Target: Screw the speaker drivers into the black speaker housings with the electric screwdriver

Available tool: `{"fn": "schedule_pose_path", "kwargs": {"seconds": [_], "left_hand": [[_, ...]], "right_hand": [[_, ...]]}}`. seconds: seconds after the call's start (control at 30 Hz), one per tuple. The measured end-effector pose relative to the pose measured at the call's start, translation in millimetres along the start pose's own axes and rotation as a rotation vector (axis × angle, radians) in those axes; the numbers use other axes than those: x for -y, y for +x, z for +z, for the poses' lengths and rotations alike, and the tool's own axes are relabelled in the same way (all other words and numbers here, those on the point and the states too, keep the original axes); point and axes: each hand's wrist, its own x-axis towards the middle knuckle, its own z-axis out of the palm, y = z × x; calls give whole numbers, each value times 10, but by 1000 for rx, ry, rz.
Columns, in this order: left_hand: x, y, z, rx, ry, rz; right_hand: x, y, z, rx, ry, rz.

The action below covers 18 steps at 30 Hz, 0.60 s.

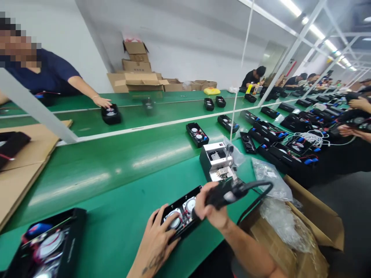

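My right hand (pixel 210 206) is wrapped round a black electric screwdriver (pixel 224 193), whose thick cable loops off to the right. The screwdriver is over the right end of an open black speaker housing (pixel 185 231) on the green bench; its tip is hidden behind my hand. Two round speaker drivers with pale backs and some red wires show inside the housing. My left hand (pixel 159 233) grips the housing's left end, fingers over the far wall and one driver, thumb along the near side. Beyond the housing stands a screw feeder (pixel 216 160), a black and silver box.
Another open speaker housing (pixel 55 243) lies at the near left. A green conveyor belt (pixel 130 146) carries more housings, and a co-worker's hand (pixel 102 102) touches one. Cardboard sheets (pixel 31 162) lie left. At right are an open carton (pixel 315 216), plastic bags (pixel 271 177) and several housings.
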Motion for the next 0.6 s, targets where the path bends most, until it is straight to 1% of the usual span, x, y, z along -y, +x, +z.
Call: {"fn": "schedule_pose_path", "kwargs": {"seconds": [0.03, 0.07, 0.1, 0.13, 0.17, 0.2, 0.27, 0.33, 0.4, 0.43, 0.5, 0.6], "left_hand": [[28, -34, -33, 5, 9, 9], [53, -62, -70, 1, 19, 27], [74, -82, -110, -7, 29, 54], [91, -90, -149, -13, 42, 86], [101, -85, -186, -17, 54, 121], [103, -68, -219, -18, 64, 148], [82, -7, -265, -25, 78, 168], [27, 64, -281, -39, 78, 149], [-56, 121, -270, -46, 70, 119], [-105, 140, -258, -38, 66, 97], [-210, 163, -228, 2, 60, 35], [-358, 198, -188, 63, 61, -34]], "right_hand": [[60, 112, -175, -83, -9, -34], [118, 233, -352, -205, -44, -73], [165, 356, -520, -335, -114, -110], [197, 475, -670, -430, -203, -138], [210, 584, -794, -493, -283, -153], [204, 678, -889, -524, -349, -163], [151, 813, -1000, -523, -416, -157], [84, 879, -1034, -494, -418, -131], [45, 881, -1037, -449, -405, -86], [42, 858, -1035, -411, -400, -57], [61, 762, -1018, -294, -374, 14], [112, 502, -928, -126, -199, 88]]}}
